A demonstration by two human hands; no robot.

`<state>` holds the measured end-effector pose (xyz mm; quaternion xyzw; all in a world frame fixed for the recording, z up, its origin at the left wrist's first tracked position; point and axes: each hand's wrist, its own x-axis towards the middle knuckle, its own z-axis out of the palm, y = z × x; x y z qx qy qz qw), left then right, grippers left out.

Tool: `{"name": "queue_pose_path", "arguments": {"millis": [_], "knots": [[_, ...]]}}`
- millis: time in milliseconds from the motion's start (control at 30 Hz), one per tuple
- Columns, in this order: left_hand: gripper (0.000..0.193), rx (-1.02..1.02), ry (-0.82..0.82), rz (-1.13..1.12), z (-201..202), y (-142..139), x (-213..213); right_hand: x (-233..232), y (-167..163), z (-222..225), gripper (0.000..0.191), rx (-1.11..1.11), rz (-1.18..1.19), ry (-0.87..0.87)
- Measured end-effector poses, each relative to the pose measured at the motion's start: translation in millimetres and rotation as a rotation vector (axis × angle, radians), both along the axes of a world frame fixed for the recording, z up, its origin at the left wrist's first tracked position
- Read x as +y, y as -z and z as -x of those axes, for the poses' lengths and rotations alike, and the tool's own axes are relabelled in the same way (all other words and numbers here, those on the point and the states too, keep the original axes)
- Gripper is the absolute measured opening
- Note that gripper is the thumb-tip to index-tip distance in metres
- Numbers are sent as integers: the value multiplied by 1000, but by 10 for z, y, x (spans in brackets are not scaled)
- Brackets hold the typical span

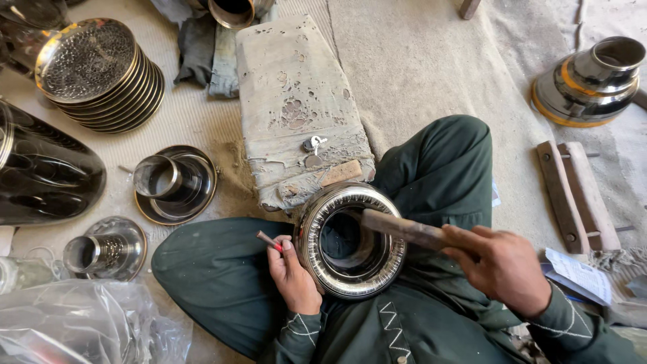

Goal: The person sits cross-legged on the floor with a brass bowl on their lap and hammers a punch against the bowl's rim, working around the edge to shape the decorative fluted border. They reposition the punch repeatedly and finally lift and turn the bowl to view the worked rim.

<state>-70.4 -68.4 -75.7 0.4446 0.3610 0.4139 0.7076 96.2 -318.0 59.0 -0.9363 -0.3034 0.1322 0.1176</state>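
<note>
In the lower centre of the frame, the shiny metal ring rests on the person's lap. The left hand touches its left rim, holding a small red-tipped stick. The right hand, at lower right, grips a wooden hammer lying across the ring.

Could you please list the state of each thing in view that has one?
left hand: shut on small red-tipped rod, steadying ring.
right hand: shut on hammer.
metal ring: tilted against worn block.
perforated plates: stacked.
</note>
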Motion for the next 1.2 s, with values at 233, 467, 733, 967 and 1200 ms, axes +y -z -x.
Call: {"name": "queue_pose_path", "arguments": {"millis": [233, 467, 733, 967, 1200], "knots": [[22, 321, 327, -464, -189, -312, 516, 45, -36, 62, 40, 27, -129, -120], [21, 408, 567, -497, -636, -353, 785, -192, 236, -77, 40, -12, -265, -226], [19, 108, 211, -168, -128, -45, 427, -470, 632, -140, 41, 219, -437, -129], [17, 23, 11, -1, -44, -32, 64, -596, 803, 28, 44, 281, -484, -96], [19, 43, -20, -75, -37, -33, 22, -386, 477, -50, 36, 86, -410, -216]]}}
